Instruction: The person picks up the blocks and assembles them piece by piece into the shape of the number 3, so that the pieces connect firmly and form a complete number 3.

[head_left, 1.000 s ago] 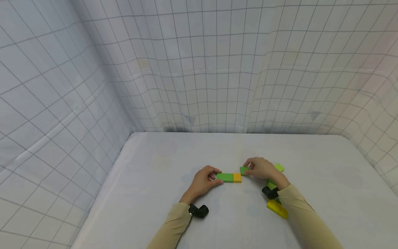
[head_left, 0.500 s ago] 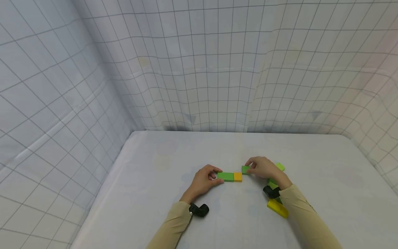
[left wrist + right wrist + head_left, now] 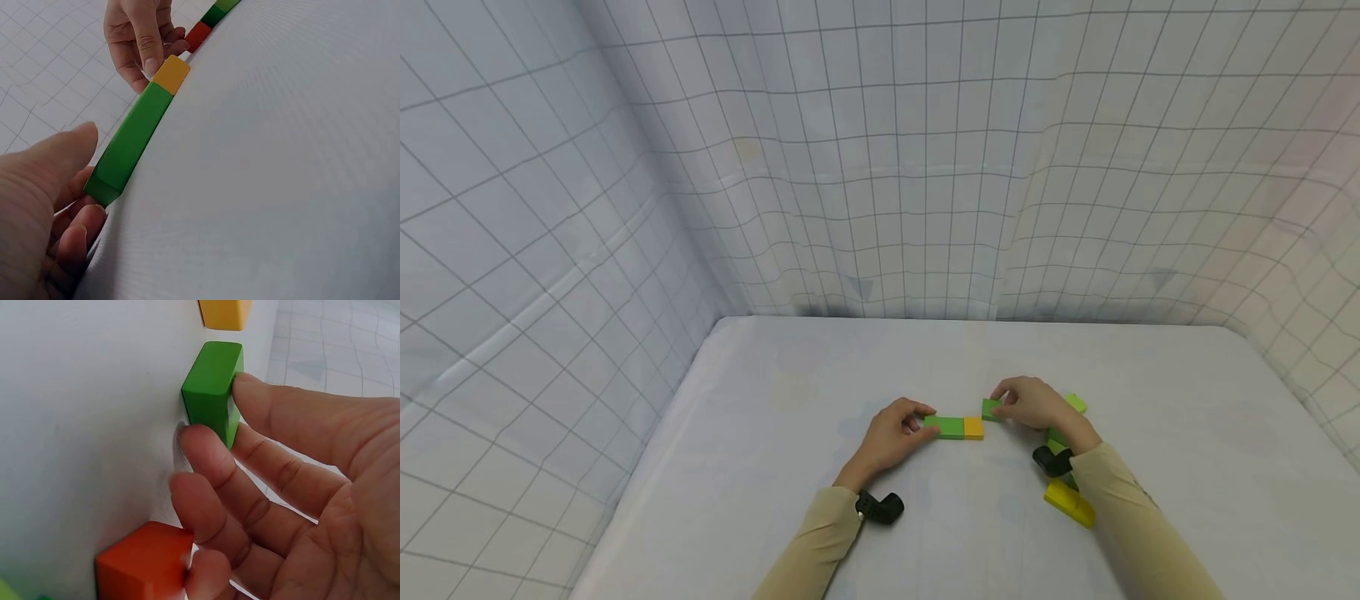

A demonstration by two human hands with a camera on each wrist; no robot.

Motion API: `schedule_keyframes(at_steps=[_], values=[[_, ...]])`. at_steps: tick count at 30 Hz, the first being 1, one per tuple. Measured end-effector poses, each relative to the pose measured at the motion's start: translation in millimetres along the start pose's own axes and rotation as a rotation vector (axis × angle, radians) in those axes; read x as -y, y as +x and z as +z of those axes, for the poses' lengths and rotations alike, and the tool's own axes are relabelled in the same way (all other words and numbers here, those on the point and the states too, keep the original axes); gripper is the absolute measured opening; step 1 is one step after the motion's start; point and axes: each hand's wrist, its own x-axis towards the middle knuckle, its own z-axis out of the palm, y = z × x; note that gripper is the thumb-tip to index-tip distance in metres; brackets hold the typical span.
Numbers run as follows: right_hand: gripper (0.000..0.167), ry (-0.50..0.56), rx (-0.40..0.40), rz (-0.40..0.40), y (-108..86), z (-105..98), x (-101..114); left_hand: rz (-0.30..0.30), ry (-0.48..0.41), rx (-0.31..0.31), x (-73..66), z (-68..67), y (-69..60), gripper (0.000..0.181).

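In the lower middle of the head view, the left hand (image 3: 887,435) grips the left end of a long green block (image 3: 951,428); an orange block (image 3: 973,428) touches its right end. Further right, the right hand (image 3: 1036,404) pinches a small green block (image 3: 990,409), apart from the orange one. A yellow block (image 3: 1067,502) lies lower right on the counter (image 3: 962,533). The right wrist view shows a red block (image 3: 140,559) lower left.
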Motion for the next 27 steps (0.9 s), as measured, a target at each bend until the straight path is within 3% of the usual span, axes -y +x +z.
schedule_keyframes(at_steps=[5,12,20,27], values=[[0.030,0.021,0.024,0.030,3.7,-1.7,2.2,0.023,0.002,-0.023,0.2,0.7,-0.2,0.025],[0.027,-0.034,0.026,0.004,11.7,-1.2,4.6,0.020,0.021,-0.028,1.7,1.9,1.1,0.025],[0.024,0.095,0.045,0.025,19.9,4.1,1.5,0.013,0.025,-0.025,2.0,2.0,1.2,0.023],[0.024,0.154,0.050,-0.016,19.5,7.0,-2.9,0.025,0.019,-0.031,0.3,1.5,0.7,0.022]])
